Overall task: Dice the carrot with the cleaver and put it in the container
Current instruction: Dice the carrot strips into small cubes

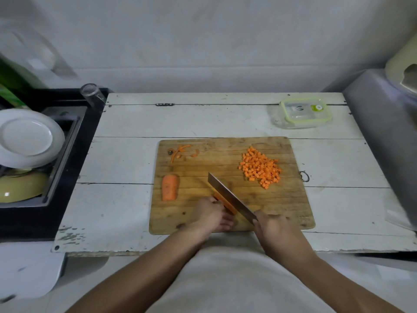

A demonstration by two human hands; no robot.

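On the white worktop (126,159) the cutting board (198,175) keeps diced carrot (259,169) heaped toward the empty container (304,112) — the right grip (277,231) wraps the cleaver (230,196) while the left grip (209,215) curls onto carrot strips (222,201), steadying them for cross-cuts.

A person's right hand (274,229) grips the handle of a cleaver (230,196), its blade set diagonally across a wooden cutting board (288,199), edge down against carrot strips (225,203) that the left hand (211,215) holds in place. A pile of diced carrot (260,169) lies toward the board's far right, a larger uncut carrot piece (170,187) at its left edge, and peel scraps (182,151) in the far left corner. On the white plank table (126,159) beyond the board sits a clear container (303,112) with a green-rimmed lid. White plates (29,137) are stacked in the dark sink (74,141) at left.
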